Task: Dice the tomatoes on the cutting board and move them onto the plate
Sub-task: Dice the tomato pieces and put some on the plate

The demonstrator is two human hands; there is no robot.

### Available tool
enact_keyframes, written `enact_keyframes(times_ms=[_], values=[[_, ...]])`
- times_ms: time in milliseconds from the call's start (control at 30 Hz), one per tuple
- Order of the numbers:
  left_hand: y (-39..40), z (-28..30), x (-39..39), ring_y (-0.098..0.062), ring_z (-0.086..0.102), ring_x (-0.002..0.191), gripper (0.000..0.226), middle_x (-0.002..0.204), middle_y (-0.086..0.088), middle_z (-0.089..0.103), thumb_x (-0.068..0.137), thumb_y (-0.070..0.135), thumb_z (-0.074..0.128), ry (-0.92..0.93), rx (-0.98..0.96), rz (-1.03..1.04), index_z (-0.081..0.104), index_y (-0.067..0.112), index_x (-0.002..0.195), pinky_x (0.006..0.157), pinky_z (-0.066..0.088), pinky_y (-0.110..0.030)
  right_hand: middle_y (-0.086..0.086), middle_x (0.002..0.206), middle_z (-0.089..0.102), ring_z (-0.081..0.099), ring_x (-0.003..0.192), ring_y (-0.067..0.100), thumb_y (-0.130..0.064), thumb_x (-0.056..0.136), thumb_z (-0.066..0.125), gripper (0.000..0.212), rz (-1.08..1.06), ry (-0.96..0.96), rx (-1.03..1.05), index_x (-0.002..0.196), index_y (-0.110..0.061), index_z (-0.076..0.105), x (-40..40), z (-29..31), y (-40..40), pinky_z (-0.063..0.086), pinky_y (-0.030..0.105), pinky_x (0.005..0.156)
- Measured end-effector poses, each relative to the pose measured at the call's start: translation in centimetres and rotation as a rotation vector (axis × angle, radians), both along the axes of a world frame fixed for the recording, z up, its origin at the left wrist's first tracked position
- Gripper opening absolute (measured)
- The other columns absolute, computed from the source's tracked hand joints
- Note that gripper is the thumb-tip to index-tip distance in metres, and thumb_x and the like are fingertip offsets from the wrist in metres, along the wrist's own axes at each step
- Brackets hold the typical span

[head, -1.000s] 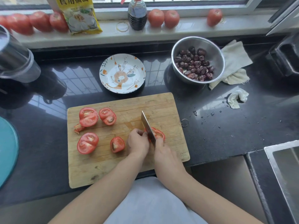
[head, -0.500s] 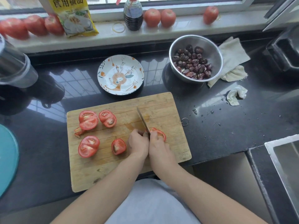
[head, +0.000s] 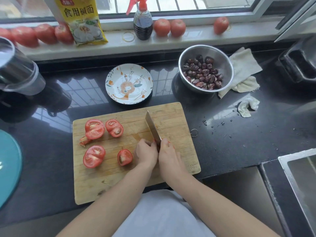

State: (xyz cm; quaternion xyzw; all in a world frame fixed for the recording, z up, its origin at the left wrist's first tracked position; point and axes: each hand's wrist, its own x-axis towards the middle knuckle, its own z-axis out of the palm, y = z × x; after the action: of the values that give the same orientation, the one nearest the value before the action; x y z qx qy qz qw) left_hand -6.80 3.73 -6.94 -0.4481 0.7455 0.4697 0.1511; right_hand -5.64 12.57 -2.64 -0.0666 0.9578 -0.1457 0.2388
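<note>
Right hand [head: 168, 153] curled round knife [head: 152, 128] handle, handle itself hidden under fingers; blade on edge, tip aimed away toward far side of cutting board [head: 172, 117]. Left hand [head: 145, 151] just beside blade on its left, fingers curled down over something on the board; a sliver of red at the knuckles, piece under it otherwise hidden, so grip cannot be told exactly. Both hands pressed close, blade between them. Cut tomato pieces [head: 94, 129] on left half of board, cut faces up: two pairs at far left, one pair further in, a single half [head: 124, 157] near left wrist, a small scrap [head: 83, 140] by board's left edge. Plate [head: 111, 77] with rabbit drawing on dark counter [head: 239, 142] just beyond board, nothing on it. Steel bowl [head: 224, 65] of dried dates to right of plate, cloth [head: 242, 65] under its right side, crumpled rag [head: 248, 106] nearer. Whole tomatoes [head: 169, 27], yellow packet [head: 82, 19] and dark bottle [head: 142, 26] along windowsill. Sink [head: 299, 182] corner at lower right.
</note>
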Motion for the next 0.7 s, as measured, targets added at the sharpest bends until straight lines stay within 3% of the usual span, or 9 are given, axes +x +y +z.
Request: enact_keyframes(times_ms=[167, 333, 400, 467, 600, 700], values=[[0.4, -1.4, 0.2, -0.026, 0.075, 0.075, 0.020, 0.081, 0.000, 0.075, 0.095, 0.037, 0.065, 0.011, 0.047, 0.096, 0.060, 0.025, 0.080, 0.075, 0.064, -0.045, 0.008, 0.121, 0.053, 0.059, 0.097, 0.036, -0.009, 0.099, 0.031, 0.031, -0.066, -0.012, -0.093, 0.129, -0.017, 0.034, 1.0, 0.5, 1.8, 0.047, 0.049, 0.082], [0.4, -1.6, 0.4, -0.024, 0.076, 0.073, 0.018, 0.079, 0.000, 0.075, 0.094, 0.036, 0.065, 0.017, 0.060, 0.107, 0.061, 0.026, 0.080, 0.073, 0.065, -0.046, 0.007, 0.107, 0.055, 0.056, 0.091, 0.032, -0.014, 0.098, 0.034, 0.018, -0.110, -0.071, -0.145, 0.115, -0.016, 0.037, 0.1, 0.7, 1.8, 0.044, 0.043, 0.073], [0.3, -0.4, 0.4, -0.022, 0.076, 0.071, 0.015, 0.079, -0.001, 0.075, 0.098, 0.030, 0.064, 0.023, 0.077, 0.101, 0.063, 0.023, 0.085, 0.072, 0.065, -0.046, 0.003, 0.093, 0.054, 0.055, 0.082, 0.026, -0.017, 0.098, 0.038, 0.006, -0.157, -0.096, -0.187, 0.103, -0.018, 0.036, -0.3, 0.9, 2.3, 0.045, 0.042, 0.068], [0.2, 0.4, 0.5, -0.021, 0.077, 0.069, 0.011, 0.080, -0.003, 0.076, 0.100, 0.024, 0.062, 0.019, 0.115, 0.098, 0.065, 0.021, 0.090, 0.072, 0.066, -0.045, -0.001, 0.083, 0.052, 0.053, 0.076, 0.023, -0.020, 0.100, 0.042, 0.007, -0.207, -0.099, -0.231, 0.098, -0.019, 0.036, -1.0, 1.3, 3.2, 0.044, 0.039, 0.064], [-0.4, 0.5, 1.2, -0.024, 0.075, 0.085, 0.015, 0.097, -0.003, 0.074, 0.103, 0.023, 0.055, 0.035, 0.113, 0.003, 0.062, 0.030, 0.092, 0.082, 0.065, -0.046, -0.001, 0.080, 0.056, 0.055, 0.065, 0.017, -0.025, 0.100, 0.049, 0.009, -0.277, -0.090, -0.372, 0.096, -0.024, 0.041, -2.6, 2.0, 6.5, 0.043, 0.032, 0.056], [-0.8, 0.4, 1.8, -0.022, 0.071, 0.098, 0.021, 0.107, -0.001, 0.073, 0.104, 0.024, 0.049, 0.057, 0.089, -0.078, 0.067, 0.029, 0.115, 0.088, 0.062, -0.046, -0.002, 0.072, 0.062, 0.057, 0.053, 0.013, -0.020, 0.098, 0.051, 0.007, -0.330, -0.129, -0.419, 0.092, -0.024, 0.049, -2.9, 2.1, 9.8, 0.040, 0.024, 0.047]])
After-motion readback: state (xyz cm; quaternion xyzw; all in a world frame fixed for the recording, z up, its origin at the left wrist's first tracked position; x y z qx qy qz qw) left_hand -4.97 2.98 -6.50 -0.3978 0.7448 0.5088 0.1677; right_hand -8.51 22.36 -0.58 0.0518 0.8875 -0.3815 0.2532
